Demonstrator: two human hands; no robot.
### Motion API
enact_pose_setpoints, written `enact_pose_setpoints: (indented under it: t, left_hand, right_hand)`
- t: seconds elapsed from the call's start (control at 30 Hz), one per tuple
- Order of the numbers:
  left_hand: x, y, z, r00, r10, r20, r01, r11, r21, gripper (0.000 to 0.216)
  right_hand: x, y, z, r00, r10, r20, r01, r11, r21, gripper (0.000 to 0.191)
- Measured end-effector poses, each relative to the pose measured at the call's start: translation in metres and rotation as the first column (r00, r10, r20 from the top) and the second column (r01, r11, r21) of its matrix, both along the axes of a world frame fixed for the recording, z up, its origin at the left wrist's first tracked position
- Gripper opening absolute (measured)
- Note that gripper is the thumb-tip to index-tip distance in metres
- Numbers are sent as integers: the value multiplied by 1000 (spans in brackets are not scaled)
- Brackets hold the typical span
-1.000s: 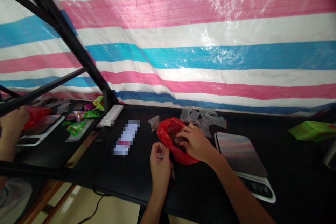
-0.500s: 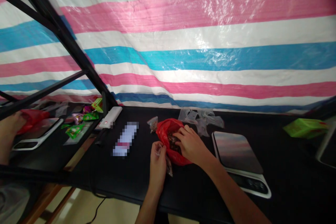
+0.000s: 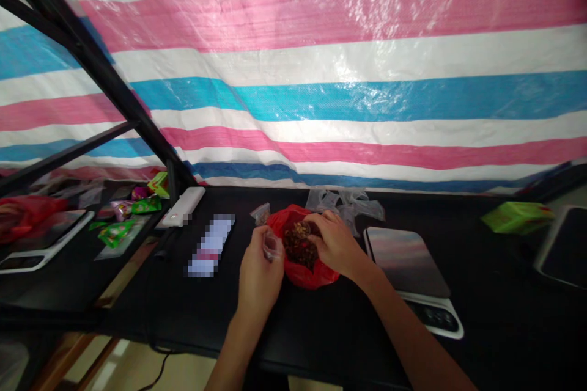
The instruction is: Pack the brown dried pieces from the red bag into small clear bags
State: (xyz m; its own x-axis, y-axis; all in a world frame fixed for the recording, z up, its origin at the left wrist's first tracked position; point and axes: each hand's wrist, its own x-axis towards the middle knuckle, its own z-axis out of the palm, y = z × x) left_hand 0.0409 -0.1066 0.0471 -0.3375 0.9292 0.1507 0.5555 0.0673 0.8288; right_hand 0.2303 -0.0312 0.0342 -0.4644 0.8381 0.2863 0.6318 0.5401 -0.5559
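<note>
A red plastic bag [image 3: 312, 278] stands open on the black table, with dark brown dried bits [image 3: 300, 250] inside. At its left edge my left hand [image 3: 261, 266] is closed on a small clear plastic bag [image 3: 271, 247], whose mouth gapes toward the red bag. My right hand [image 3: 334, 243] reaches over the red bag's right rim, thumb and fingers curled together around a pinch of the dried bits, some lighter in colour. Just behind my left hand lies a small filled clear bag [image 3: 261, 214].
Several clear bags [image 3: 343, 203] lie behind the red bag. A kitchen scale [image 3: 408, 263] sits at the right, a green box [image 3: 518, 217] beyond it. To the left are a phone [image 3: 211, 244], a white power bank [image 3: 184, 206] and a black metal frame [image 3: 110, 79]. Another red bag [image 3: 36, 211] lies past it.
My right hand has lifted back from deep among the dried bits, showing more of them. My left hand has turned the clear bag's mouth up beside the red bag. The view shifted slightly right.
</note>
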Motion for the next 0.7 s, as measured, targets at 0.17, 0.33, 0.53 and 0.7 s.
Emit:
enact_pose_setpoints:
  t: [0.17, 0.33, 0.53, 0.7]
  left_hand:
    - [-7, 51, 5, 901, -417, -117, 406, 907, -113, 26]
    - [-5, 67, -20, 877, -444, -182, 432, 896, -102, 15]
    - [-1, 58, -38, 875, -427, -229, 429, 902, -40, 25]
    - [3, 55, -34, 908, -413, -64, 415, 909, 22, 24]
  right_hand:
    - [8, 7, 3, 996, -33, -84, 34, 999, 4, 32]
    - [4, 2, 10, 1000, 27, -13, -26, 995, 101, 26]
    - [-7, -8, 13, 995, 103, -12, -102, 993, 64, 28]
    - [-12, -11, 11, 980, 119, -157, -118, 993, 15, 34]
